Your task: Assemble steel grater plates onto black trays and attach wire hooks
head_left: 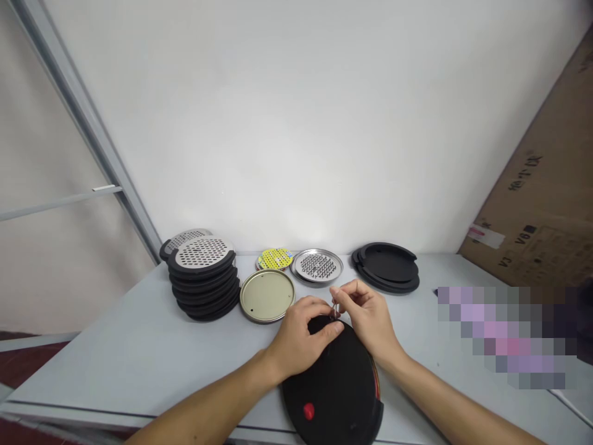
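Observation:
A round black disc with a red spot lies tilted at the table's front edge, a thin coloured strip along its right side. My left hand grips its far rim, thumb on top and fingers curled around. Closed in a pinch, my right hand holds a small thin metal wire piece at that rim. Whether the wire passes through the disc is hidden by my fingers. Just beyond my left hand lies a pale gold round metal plate with small holes.
On the left stands a stack of black discs, topped by a perforated metal plate. A yellow patterned disc, a round metal grater plate and black round trays lie near the wall. A cardboard box leans at right.

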`<state>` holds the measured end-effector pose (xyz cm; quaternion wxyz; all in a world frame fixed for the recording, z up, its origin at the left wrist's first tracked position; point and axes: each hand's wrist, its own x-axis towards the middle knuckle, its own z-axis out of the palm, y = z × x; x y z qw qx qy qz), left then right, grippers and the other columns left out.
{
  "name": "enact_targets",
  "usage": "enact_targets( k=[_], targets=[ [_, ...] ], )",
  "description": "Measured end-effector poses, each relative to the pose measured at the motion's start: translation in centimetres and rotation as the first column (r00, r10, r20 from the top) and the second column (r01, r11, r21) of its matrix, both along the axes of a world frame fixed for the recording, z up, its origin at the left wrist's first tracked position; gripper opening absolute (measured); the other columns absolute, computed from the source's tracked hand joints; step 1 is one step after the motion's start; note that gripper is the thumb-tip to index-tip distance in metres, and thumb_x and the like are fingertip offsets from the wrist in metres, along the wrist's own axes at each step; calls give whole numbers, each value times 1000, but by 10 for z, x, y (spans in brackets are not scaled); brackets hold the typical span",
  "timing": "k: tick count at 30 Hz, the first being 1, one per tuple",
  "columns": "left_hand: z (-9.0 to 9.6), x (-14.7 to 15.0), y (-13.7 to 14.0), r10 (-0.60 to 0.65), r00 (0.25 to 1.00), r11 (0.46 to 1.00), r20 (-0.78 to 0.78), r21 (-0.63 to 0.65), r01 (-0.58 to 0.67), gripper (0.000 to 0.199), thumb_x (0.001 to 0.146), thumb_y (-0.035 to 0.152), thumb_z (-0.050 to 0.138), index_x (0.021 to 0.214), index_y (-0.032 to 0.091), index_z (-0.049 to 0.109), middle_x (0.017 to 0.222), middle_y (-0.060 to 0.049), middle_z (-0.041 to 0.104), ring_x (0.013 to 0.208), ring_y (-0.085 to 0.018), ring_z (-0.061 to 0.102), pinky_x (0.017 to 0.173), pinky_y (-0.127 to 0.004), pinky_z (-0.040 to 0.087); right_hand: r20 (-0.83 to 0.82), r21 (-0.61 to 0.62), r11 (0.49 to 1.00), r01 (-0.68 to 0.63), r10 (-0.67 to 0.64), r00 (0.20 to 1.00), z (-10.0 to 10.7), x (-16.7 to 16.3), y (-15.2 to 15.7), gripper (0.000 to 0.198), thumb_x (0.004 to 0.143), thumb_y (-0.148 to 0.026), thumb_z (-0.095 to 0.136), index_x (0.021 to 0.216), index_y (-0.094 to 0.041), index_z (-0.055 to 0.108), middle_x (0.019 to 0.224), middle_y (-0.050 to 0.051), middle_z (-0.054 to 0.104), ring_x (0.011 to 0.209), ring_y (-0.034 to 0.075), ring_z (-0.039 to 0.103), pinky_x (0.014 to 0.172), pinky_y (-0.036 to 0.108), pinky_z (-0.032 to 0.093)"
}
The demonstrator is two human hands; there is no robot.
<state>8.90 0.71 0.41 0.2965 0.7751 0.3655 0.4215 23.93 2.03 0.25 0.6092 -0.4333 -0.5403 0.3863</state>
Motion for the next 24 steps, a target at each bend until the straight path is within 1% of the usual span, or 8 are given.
enact_targets(
  k=[4, 8, 11, 14, 16, 20, 22, 24],
  targets=[
    [-2, 1, 3, -21, 999, 998, 46, -62, 24, 11, 82, 25, 64, 87, 18, 71, 90, -4, 71, 86, -16, 64, 83, -27, 48, 0, -10, 999, -43, 43, 999, 2, 0, 2, 32, 73, -46, 72, 63, -19, 57, 62, -1, 58, 60, 14, 53, 58, 26, 44],
    [-3, 2, 3, -35, 998, 996, 60, -78, 39, 15, 85, 23, 59, 86, 17, 72, 87, -4, 72, 82, -15, 64, 81, -25, 47, -46, -38, 992, -124, 122, 991, 3, 0, 3, 30, 72, -43, 74, 64, -18, 58, 67, 1, 60, 65, 15, 54, 63, 28, 44],
    [-4, 1, 3, -14, 996, 993, 83, -113, 24, 19, 87, 25, 55, 86, 16, 72, 83, -3, 71, 78, -15, 63, 75, -24, 48, -125, -88, 980, -180, 169, 978, 0, 0, 4, 31, 73, -43, 74, 63, -18, 58, 64, 0, 59, 64, 15, 54, 66, 29, 44],
    [-5, 1, 5, 13, 993, 984, 120, -179, 8, 22, 88, 27, 53, 87, 15, 71, 82, -3, 69, 76, -15, 62, 70, -23, 48, -231, -133, 959, -250, 215, 949, -3, 0, 5, 32, 74, -43, 73, 62, -18, 57, 61, -2, 58, 61, 14, 54, 65, 29, 45],
    [-4, 0, 6, 19, 990, 979, 139, -205, 10, 21, 88, 27, 53, 87, 15, 70, 84, -4, 69, 78, -15, 61, 70, -23, 48, -224, -125, 961, -246, 214, 951, -4, 0, 6, 33, 74, -43, 73, 61, -18, 56, 61, -2, 57, 62, 14, 54, 66, 29, 45],
    [-1, 0, 8, -3, 981, 980, 194, -195, 42, 14, 85, 21, 56, 82, 16, 69, 94, -5, 65, 90, -16, 60, 81, -25, 47, -111, -17, 992, -124, 121, 986, -3, 0, 6, 30, 73, -43, 74, 63, -18, 59, 70, 1, 62, 71, 17, 56, 73, 30, 45],
    [-1, 0, 9, -25, 978, 979, 207, -192, 66, 14, 85, 22, 57, 80, 16, 68, 92, -4, 63, 91, -16, 59, 85, -26, 46, -119, -1, 996, -93, 92, 989, -2, -1, 5, 29, 73, -43, 74, 65, -19, 60, 73, 1, 62, 74, 17, 56, 74, 30, 45],
    [-3, 0, 10, -38, 974, 980, 225, -184, 81, 17, 87, 27, 56, 79, 16, 68, 91, -4, 61, 91, -16, 58, 87, -28, 45, -173, -32, 991, -129, 122, 977, -2, -2, 4, 30, 73, -43, 74, 65, -19, 59, 72, 1, 61, 72, 16, 56, 73, 30, 45]
  ],
)
